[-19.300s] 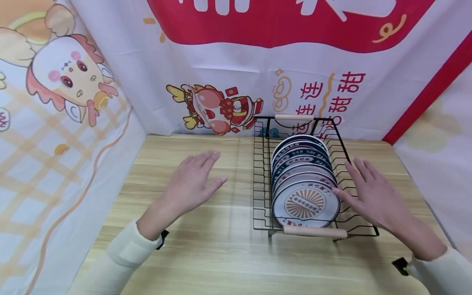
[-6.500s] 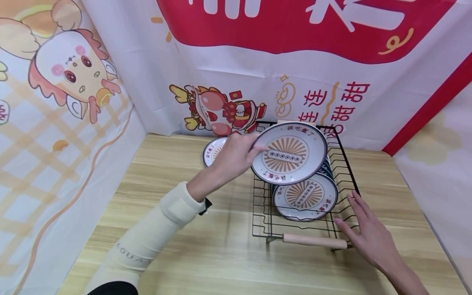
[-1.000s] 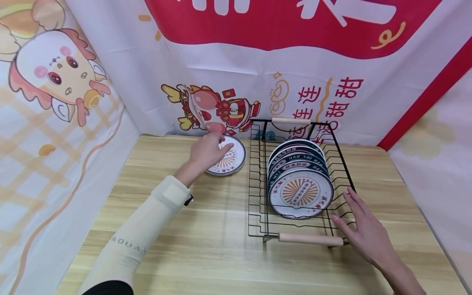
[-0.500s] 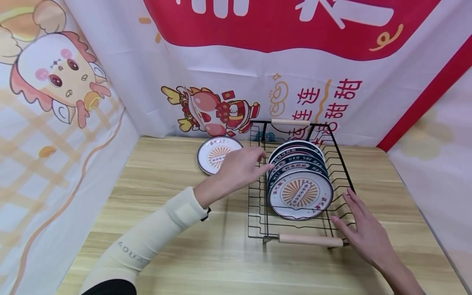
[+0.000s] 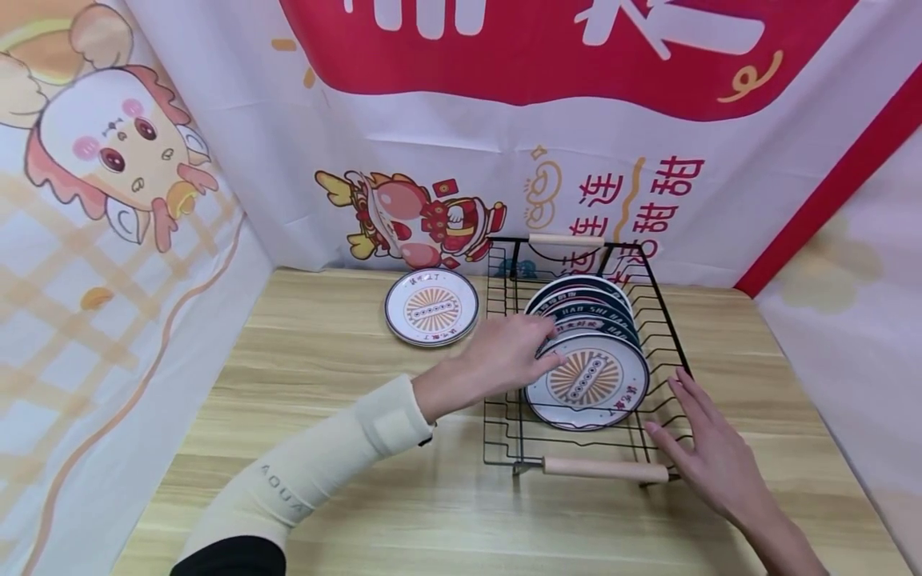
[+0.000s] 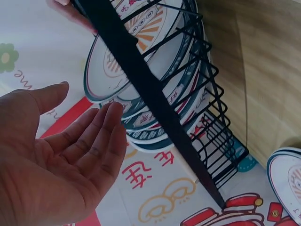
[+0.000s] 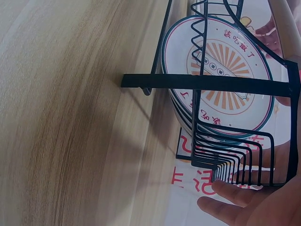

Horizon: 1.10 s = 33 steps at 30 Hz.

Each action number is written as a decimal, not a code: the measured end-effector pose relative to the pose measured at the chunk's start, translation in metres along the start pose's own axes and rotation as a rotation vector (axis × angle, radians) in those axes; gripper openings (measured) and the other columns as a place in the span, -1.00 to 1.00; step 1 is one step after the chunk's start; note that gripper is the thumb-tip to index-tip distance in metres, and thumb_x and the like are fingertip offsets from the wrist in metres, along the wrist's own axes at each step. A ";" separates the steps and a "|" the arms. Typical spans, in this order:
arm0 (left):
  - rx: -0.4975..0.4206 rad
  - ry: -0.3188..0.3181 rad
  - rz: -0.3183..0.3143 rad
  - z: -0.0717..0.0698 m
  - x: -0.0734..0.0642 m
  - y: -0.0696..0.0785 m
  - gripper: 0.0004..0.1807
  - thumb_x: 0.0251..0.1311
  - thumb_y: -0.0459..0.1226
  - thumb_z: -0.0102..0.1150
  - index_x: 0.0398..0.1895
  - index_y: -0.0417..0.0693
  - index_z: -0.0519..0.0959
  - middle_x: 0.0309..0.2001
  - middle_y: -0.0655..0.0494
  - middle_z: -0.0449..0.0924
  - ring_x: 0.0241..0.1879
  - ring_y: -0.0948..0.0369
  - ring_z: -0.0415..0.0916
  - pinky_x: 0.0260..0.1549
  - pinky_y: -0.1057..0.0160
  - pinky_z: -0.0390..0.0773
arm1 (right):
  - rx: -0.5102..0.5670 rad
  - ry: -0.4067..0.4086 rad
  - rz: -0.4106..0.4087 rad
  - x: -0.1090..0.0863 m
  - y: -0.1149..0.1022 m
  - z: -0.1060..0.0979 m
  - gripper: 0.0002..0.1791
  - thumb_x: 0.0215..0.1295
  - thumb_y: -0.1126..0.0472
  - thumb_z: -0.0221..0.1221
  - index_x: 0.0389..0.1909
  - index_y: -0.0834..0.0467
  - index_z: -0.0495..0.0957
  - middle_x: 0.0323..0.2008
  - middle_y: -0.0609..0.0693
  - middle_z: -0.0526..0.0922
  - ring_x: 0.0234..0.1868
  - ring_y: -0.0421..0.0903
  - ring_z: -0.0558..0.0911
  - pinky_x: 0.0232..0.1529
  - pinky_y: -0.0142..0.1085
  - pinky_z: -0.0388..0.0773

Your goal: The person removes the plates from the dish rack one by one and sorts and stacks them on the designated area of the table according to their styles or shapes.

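Patterned plates stand on edge in a black wire dish rack; the front plate (image 5: 587, 382) has a white face with an orange sunburst. My left hand (image 5: 497, 360) is at this plate's upper left edge, fingers loosely bent and thumb apart. In the left wrist view the left hand (image 6: 70, 150) has its fingertips by the plate's rim; whether they touch it I cannot tell. My right hand (image 5: 713, 456) rests on the rack's right side with fingers extended. Left of the rack, a short stack of matching plates (image 5: 432, 308) lies flat on the table.
The wire dish rack (image 5: 504, 432) has pale wooden handles (image 5: 605, 469) at front and back. It stands on a wood-grain table (image 5: 346, 480). Printed cloth (image 5: 432, 128) hangs behind the table and at both sides.
Plates have gone from the rack's front to the flat stack; my left hand carried one earlier. Since a second ago it has moved right from the stack to the front plate. The right hand stays.
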<state>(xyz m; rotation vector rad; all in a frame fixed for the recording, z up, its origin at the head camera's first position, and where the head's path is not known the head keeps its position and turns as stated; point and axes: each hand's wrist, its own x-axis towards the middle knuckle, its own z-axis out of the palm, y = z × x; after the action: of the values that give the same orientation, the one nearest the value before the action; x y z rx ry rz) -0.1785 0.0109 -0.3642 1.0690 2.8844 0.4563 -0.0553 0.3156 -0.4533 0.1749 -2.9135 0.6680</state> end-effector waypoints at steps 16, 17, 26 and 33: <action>-0.076 -0.103 0.045 0.019 0.022 -0.008 -0.74 0.48 -0.01 0.28 -0.08 0.01 0.70 -0.45 0.23 0.60 -0.43 0.26 0.54 -0.44 0.28 0.51 | -0.005 -0.012 0.003 0.003 -0.001 0.002 -0.10 0.49 -0.13 0.26 0.64 0.23 0.16 0.66 0.21 0.11 0.40 0.52 0.38 0.07 0.51 0.41; -0.090 -0.114 0.055 0.019 0.023 -0.008 -0.73 0.49 -0.02 0.28 -0.05 -0.01 0.70 -0.43 0.22 0.61 -0.43 0.26 0.54 -0.41 0.28 0.52 | -0.003 -0.013 0.005 0.002 -0.001 0.002 -0.10 0.49 -0.13 0.26 0.64 0.23 0.16 0.66 0.20 0.10 0.41 0.52 0.37 0.08 0.51 0.41; -0.134 -0.211 0.055 0.022 0.035 -0.006 -0.70 0.50 -0.08 0.27 0.08 -0.07 0.69 -0.41 0.21 0.61 -0.42 0.27 0.55 -0.40 0.34 0.50 | -0.002 -0.022 0.019 0.001 -0.001 0.001 -0.09 0.50 -0.15 0.24 0.63 0.26 0.16 0.66 0.22 0.10 0.42 0.52 0.35 0.11 0.52 0.38; -0.200 -0.215 0.031 0.025 0.039 -0.007 -0.80 0.52 -0.11 0.25 -0.28 0.02 0.66 -0.54 0.23 0.61 -0.58 0.33 0.55 -0.55 0.41 0.48 | -0.004 -0.025 0.026 -0.001 -0.001 0.000 -0.09 0.50 -0.15 0.24 0.64 0.25 0.15 0.67 0.22 0.09 0.42 0.53 0.34 0.12 0.52 0.37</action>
<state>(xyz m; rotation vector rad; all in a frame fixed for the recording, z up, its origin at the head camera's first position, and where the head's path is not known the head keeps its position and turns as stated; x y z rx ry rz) -0.2099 0.0375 -0.3870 1.0598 2.5776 0.5789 -0.0544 0.3143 -0.4530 0.1461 -2.9458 0.6694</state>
